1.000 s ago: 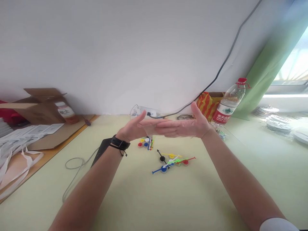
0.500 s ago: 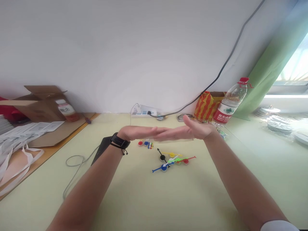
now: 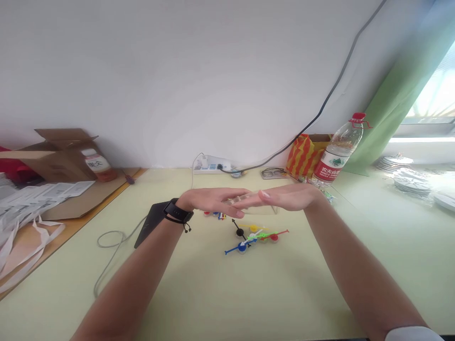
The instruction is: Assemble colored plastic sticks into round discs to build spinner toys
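My left hand (image 3: 215,199), with a black watch (image 3: 177,211) on the wrist, stretches palm-down above the table, fingers out straight. My right hand (image 3: 289,196) reaches in from the other side, also flat, and its fingertips meet or overlap the left fingers. A faint see-through blur lies around the fingertips; I cannot tell whether it is an object or motion smear. Below on the table lie several arrow spinners on round bases, among them a black spinner (image 3: 240,232), a blue spinner (image 3: 242,246), a yellow spinner (image 3: 253,228) and a red spinner (image 3: 273,237). Small coloured pieces (image 3: 222,216) are partly hidden behind my left hand.
A power strip (image 3: 209,164) sits against the wall, with a black cable rising right. Eyeglasses (image 3: 273,173), a striped bag (image 3: 302,156) and a large water bottle (image 3: 336,156) stand right. Left are a black flat device (image 3: 152,220), a grey cable (image 3: 119,239), a drink bottle (image 3: 99,165) and a cardboard box (image 3: 66,156).
My right thumb has swung from pointing up to lying leftward along the hand. The left hand has turned, its thumb now lower and pointing right. The spinners have not moved.
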The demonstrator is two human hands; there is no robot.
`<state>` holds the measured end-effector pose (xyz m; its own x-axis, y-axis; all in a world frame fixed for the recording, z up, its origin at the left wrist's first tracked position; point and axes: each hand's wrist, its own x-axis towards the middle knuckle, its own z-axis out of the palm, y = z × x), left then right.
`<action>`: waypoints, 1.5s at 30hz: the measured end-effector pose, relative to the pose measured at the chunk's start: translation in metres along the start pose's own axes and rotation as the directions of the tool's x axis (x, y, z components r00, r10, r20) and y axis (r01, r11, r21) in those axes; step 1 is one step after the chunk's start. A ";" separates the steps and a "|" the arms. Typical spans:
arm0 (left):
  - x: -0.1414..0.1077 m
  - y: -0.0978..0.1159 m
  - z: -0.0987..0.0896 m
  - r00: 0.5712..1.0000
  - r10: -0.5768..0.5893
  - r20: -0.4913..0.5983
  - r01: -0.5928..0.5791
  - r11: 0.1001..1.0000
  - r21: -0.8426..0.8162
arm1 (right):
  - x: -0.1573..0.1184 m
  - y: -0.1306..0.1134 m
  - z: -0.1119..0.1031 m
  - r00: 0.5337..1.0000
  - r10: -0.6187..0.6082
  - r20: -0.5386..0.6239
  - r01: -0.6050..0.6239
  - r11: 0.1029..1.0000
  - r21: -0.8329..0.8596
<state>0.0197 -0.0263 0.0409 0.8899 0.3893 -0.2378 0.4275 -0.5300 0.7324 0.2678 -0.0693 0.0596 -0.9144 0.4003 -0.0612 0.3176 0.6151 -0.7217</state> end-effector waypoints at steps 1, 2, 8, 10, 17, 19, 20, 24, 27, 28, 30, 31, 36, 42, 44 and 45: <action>-0.001 -0.001 -0.001 1.000 -0.024 0.003 0.024 1.000 -0.011 | -0.003 -0.003 -0.002 1.000 -0.005 0.013 0.005 1.000 -0.002; -0.001 -0.003 -0.002 0.999 -0.036 0.002 0.036 0.999 -0.021 | -0.007 -0.005 -0.005 1.000 -0.003 0.014 0.003 1.000 -0.003; -0.003 -0.024 -0.008 0.994 -0.059 -0.092 0.056 0.998 -0.031 | -0.032 0.019 -0.024 0.889 0.038 -0.456 -0.046 0.999 -0.006; -0.005 -0.033 -0.010 0.990 -0.084 -0.116 0.081 0.996 -0.034 | -0.034 0.037 -0.028 0.798 0.070 -0.598 -0.137 0.988 -0.067; -0.013 -0.055 -0.019 0.971 -0.128 -0.202 0.113 0.990 -0.083 | -0.021 0.083 -0.023 0.721 0.168 -0.673 -0.395 0.897 -0.199; -0.015 -0.057 -0.021 0.965 -0.114 -0.234 0.094 0.991 -0.092 | -0.016 0.089 -0.021 0.722 0.209 -0.660 -0.411 0.897 -0.165; -0.016 -0.058 -0.022 0.962 -0.108 -0.251 0.087 0.992 -0.092 | -0.012 0.092 -0.020 0.702 0.209 -0.681 -0.417 0.896 -0.155; -0.018 -0.058 -0.023 0.954 -0.088 -0.287 0.074 0.995 -0.060 | 0.004 0.099 -0.015 0.590 0.074 -0.804 -0.270 0.957 -0.110; -0.018 -0.055 -0.023 0.953 -0.098 -0.288 0.088 0.995 -0.049 | 0.018 0.103 -0.006 0.486 0.044 -0.873 -0.108 0.994 -0.010; -0.018 -0.054 -0.023 0.951 -0.106 -0.289 0.096 0.994 -0.051 | 0.022 0.104 -0.003 0.447 0.046 -0.893 -0.076 0.997 0.014; -0.019 -0.053 -0.023 0.949 -0.116 -0.294 0.103 0.993 -0.056 | 0.028 0.107 0.003 0.380 0.041 -0.924 -0.031 0.999 0.032; -0.020 -0.052 -0.023 0.948 -0.114 -0.298 0.101 0.993 -0.057 | 0.030 0.109 0.005 0.351 0.038 -0.936 -0.016 0.999 0.035; -0.025 -0.053 -0.025 0.946 -0.100 -0.310 0.080 0.994 -0.077 | 0.041 0.116 0.013 0.258 0.090 -0.962 -0.047 0.996 0.080; -0.027 -0.053 -0.025 0.941 -0.112 -0.320 0.087 0.992 -0.094 | 0.054 0.108 0.021 0.702 0.141 -0.698 -0.061 0.988 0.139; -0.027 -0.053 -0.026 0.942 -0.116 -0.316 0.090 0.991 -0.095 | 0.058 0.103 0.028 0.838 0.164 -0.521 -0.129 0.986 0.103; -0.027 -0.054 -0.026 0.942 -0.116 -0.314 0.090 0.991 -0.096 | 0.061 0.101 0.033 0.881 0.183 -0.436 -0.172 0.983 0.065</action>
<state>-0.0315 0.0116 0.0244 0.7389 0.6651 -0.1084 0.4886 -0.4180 0.7658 0.2359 -0.0053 -0.0392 -0.6377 0.7617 0.1149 0.4532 0.4916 -0.7436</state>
